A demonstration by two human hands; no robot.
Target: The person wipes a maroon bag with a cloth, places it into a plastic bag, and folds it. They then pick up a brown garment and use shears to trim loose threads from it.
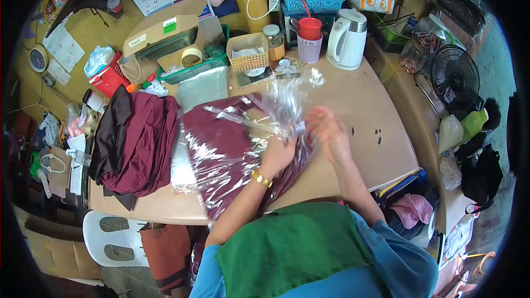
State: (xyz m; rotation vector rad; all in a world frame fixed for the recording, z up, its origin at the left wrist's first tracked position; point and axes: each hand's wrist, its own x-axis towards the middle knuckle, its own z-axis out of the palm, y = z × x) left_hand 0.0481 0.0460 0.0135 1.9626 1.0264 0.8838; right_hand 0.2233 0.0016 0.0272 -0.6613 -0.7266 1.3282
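Note:
A clear plastic bag with folded maroon cloth inside lies on the table in front of me. Its top is bunched into a neck, and the loose crinkled plastic flares out beyond. My left hand, with a gold watch on the wrist, is closed around the bunched plastic. Just to the right of that neck is my right hand, raised with bent fingers that are blurred by motion. A pile of maroon cloth with a dark brown piece sits left of the bag.
Flat clear plastic sheets lie behind the bag on the brown table. Along the back stand a green basket, a woven box, a jar, a lilac cup and a white kettle. A black fan stands at the right.

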